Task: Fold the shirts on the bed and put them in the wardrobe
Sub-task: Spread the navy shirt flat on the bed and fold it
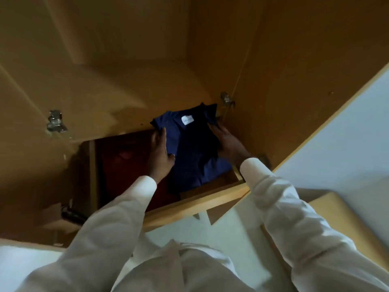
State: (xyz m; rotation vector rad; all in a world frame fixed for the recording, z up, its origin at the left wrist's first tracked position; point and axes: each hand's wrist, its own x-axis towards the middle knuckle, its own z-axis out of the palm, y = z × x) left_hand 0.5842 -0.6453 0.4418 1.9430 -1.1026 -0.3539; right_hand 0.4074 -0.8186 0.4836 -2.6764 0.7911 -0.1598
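Navy shirt, folded into a neat oblong, sits just past the middle of the view toward 12 o'clock, inside the open wardrobe and over the right-hand part of a pulled-out drawer. Its collar end points to 12 o'clock, with a small white label showing there. Whether the shirt already rests on the drawer or hangs just above it cannot be told.

Both hands are on it. The left hand lies along the shirt's 9 o'clock edge, fingers reaching up the side and the thumb laid over the cloth, so its grip is clamped on that edge. The right hand takes the 3 o'clock edge, its grip closed on the fabric near the collar end. Pale sleeves run back from both wrists toward 6 o'clock.

At 9 o'clock from the shirt, a dark red garment lies in the same drawer, just beside the left hand. Metal hinges show on the wardrobe sides, one at 9 o'clock and one at 1 o'clock from the shirt. An open wardrobe door stands at 2 o'clock.
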